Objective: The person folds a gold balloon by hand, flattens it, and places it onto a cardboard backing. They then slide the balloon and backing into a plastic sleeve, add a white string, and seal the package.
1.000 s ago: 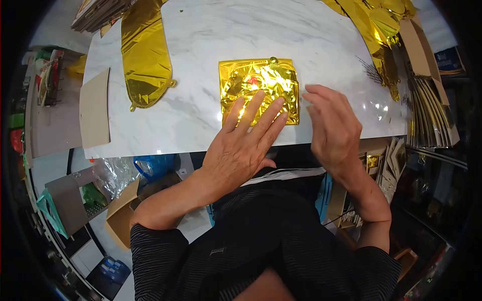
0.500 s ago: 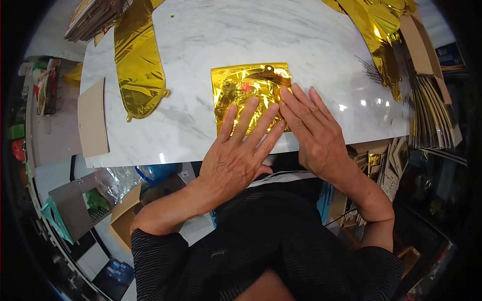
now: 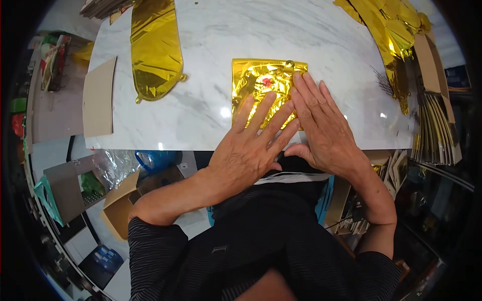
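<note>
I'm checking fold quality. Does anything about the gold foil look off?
Nothing looks torn or spilled. The folded gold foil square is crinkled all over, and a small tab pokes past its far edge. The left hand and right hand lie flat on its near part.

White marble table (image 3: 201, 115); cardboard boxes (image 3: 120, 210) on floor; glare spots.

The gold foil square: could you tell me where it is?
Head view: the gold foil square lies near the front edge of the marble table, under the left hand and right hand, right of a long gold balloon.
</note>
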The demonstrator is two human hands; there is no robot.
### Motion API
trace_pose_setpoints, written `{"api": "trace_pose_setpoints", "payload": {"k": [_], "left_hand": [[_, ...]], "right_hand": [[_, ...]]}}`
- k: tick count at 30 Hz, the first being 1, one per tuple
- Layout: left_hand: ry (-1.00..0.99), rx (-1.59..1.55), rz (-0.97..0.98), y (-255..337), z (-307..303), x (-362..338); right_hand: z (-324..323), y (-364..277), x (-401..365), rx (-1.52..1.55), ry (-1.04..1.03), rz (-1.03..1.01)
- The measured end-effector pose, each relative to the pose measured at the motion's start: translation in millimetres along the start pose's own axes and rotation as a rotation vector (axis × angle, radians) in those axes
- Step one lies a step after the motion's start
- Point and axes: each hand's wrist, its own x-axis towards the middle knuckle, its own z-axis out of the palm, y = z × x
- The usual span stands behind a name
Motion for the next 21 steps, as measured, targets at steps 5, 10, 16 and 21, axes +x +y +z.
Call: {"api": "trace_pose_setpoints", "payload": {"k": [5, 10, 16, 21], "left_hand": [[0.032, -0.036, 0.012, -1.9, -0.7, -0.8], [0.036, -0.035, 0.009, -1.8, 0.0, -1.8], [-0.009, 0.005, 0.013, -1.8, -1.8, -0.2], [-0.017, 0.036, 0.019, -3.3, -4.6, -2.5]], "right_hand": [[-1.7, -5.9, -6.7, 0.031, 0.071, -0.019], [0.9, -17.2, -32.6, -0.031, -0.011, -0.017], [0.6, -18.3, -38.9, -0.054, -0.01, 0.003], [-11.9, -14.9, -27.3, -0.104, 0.036, -0.048]]}}
